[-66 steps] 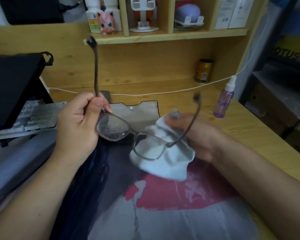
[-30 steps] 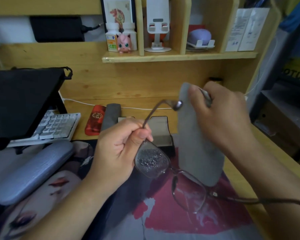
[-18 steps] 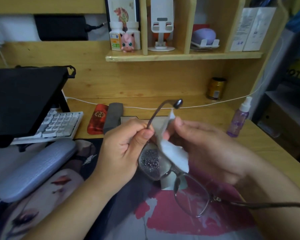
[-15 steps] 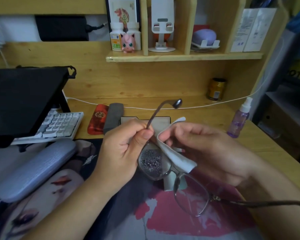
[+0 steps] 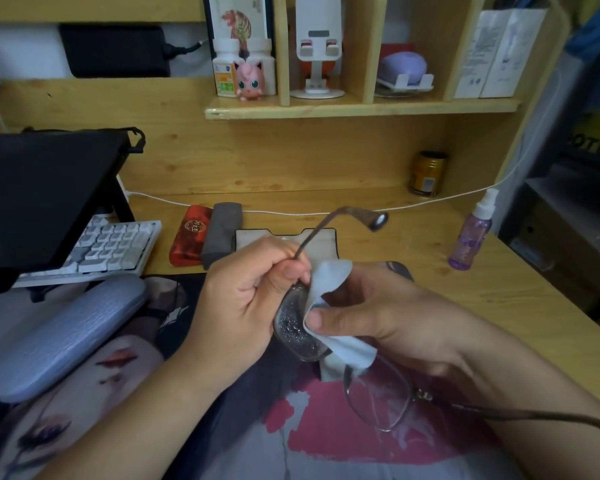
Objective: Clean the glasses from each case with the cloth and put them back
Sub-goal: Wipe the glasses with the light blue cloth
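The left hand (image 5: 243,306) pinches the glasses (image 5: 329,348) at the hinge beside the droplet-speckled lens, one temple arm rising above the tabletop (image 5: 413,237). The right hand (image 5: 378,317) pinches the pale cloth (image 5: 329,282) over that lens's edge, thumb on the near side; the fingers behind seem to back it, though the cloth hides them. The other lens hangs lower right, over the printed mat (image 5: 326,445). Behind lie a red case (image 5: 191,237), a grey case (image 5: 220,233) and an open case (image 5: 257,235); a purple spray bottle (image 5: 471,233) stands to the right.

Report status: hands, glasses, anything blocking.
Left hand grips glasses at the hinge. Right hand pinches cloth onto the droplet-covered lens. Nothing in the way.
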A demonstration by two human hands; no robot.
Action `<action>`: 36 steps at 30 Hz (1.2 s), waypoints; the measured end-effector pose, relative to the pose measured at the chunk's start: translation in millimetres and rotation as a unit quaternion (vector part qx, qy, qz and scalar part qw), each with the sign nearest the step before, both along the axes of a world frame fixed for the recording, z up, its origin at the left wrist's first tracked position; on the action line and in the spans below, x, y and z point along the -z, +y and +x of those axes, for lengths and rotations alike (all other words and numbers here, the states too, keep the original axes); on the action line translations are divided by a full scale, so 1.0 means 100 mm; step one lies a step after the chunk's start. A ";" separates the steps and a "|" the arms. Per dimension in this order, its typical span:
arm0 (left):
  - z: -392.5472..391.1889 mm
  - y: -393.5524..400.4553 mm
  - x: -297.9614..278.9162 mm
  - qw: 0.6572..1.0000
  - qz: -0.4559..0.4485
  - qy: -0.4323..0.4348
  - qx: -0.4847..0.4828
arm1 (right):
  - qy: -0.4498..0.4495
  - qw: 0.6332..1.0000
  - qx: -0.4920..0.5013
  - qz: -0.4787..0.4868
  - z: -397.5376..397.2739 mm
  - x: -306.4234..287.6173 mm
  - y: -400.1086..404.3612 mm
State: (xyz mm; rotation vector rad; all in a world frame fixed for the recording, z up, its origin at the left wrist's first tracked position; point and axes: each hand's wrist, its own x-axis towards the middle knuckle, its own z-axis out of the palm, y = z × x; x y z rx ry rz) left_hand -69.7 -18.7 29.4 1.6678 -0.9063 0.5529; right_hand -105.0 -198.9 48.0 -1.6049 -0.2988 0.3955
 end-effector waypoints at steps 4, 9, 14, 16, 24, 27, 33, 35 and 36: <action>-0.01 0.00 0.00 1.000 -0.003 -0.001 -0.006 | 0.024 1.000 -0.003 -0.010 -0.03 -0.04 0.01; 0.01 0.00 0.03 1.000 0.006 -0.017 0.000 | 0.071 0.995 -0.057 0.034 -0.04 -0.05 0.01; 0.03 0.00 0.03 0.999 0.010 -0.037 0.016 | 0.148 0.979 -0.127 0.059 -0.01 -0.03 -0.08; 0.03 0.00 0.00 0.998 0.012 -0.059 0.016 | 0.184 0.966 -0.163 0.084 -0.03 -0.05 -0.10; 0.00 -0.03 0.01 0.996 0.055 -0.040 0.052 | 0.168 0.971 -0.160 0.065 -0.07 0.04 0.01; 0.01 -0.04 0.01 0.997 0.056 -0.038 0.043 | 0.121 0.987 -0.099 0.044 -0.11 0.03 0.08; 0.02 -0.04 0.04 0.998 0.053 -0.020 0.035 | 0.075 0.997 -0.023 0.026 -0.13 0.06 0.15; 0.03 -0.02 0.03 0.997 0.063 -0.033 0.019 | 0.144 0.985 -0.055 0.075 -0.12 0.03 0.07; 0.04 0.00 0.02 0.997 0.066 -0.042 0.015 | 0.170 0.975 -0.103 0.101 -0.12 -0.01 0.04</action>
